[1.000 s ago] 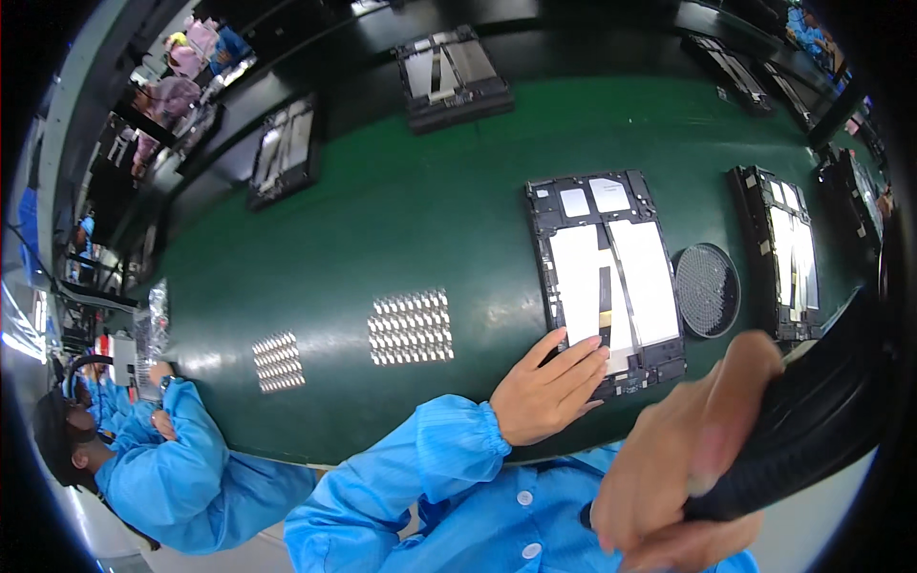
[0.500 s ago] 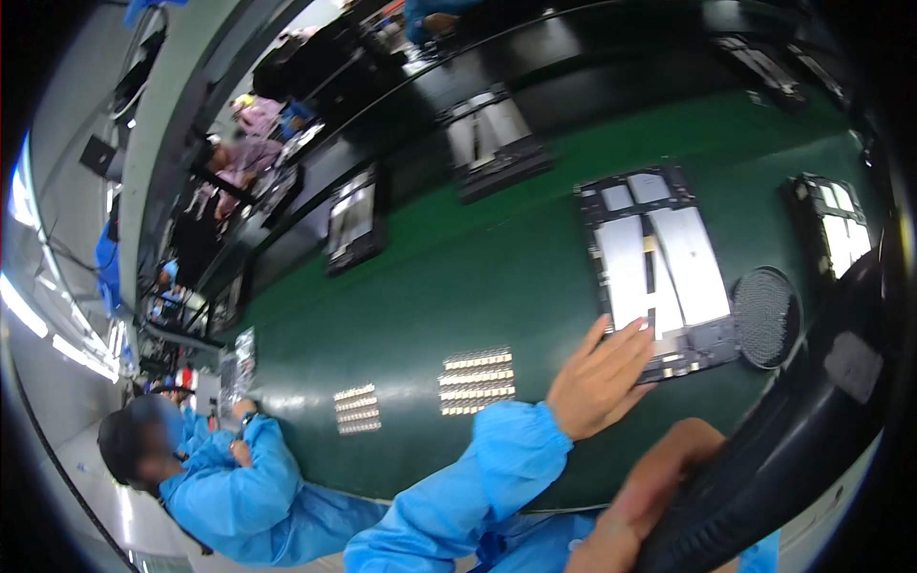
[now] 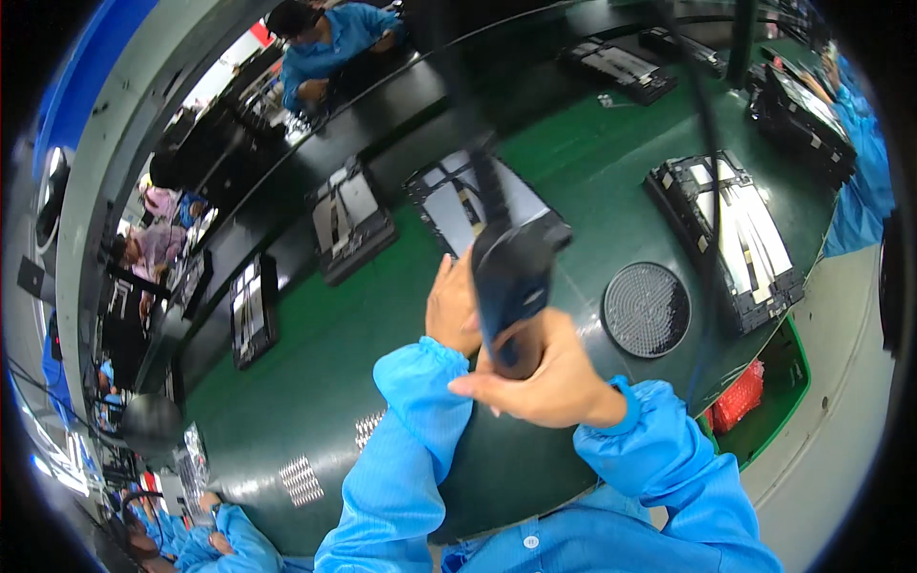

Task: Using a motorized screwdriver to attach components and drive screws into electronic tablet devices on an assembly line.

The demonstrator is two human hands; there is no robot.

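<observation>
Right hand: fingers clenched round a dark handheld tool, now raised over the tray, where a second ago it hung low at the right. Left hand: fingers flat, still resting on the tray's near edge on the green counter. Round mesh disc beside.

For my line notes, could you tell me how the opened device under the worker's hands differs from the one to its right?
The near device is partly hidden by the left hand and the dark tool gripped in the right hand; the right device lies uncovered, untouched. The round black mesh disc sits beside the right device. Both are dark, open-backed frames on the green belt.
</observation>
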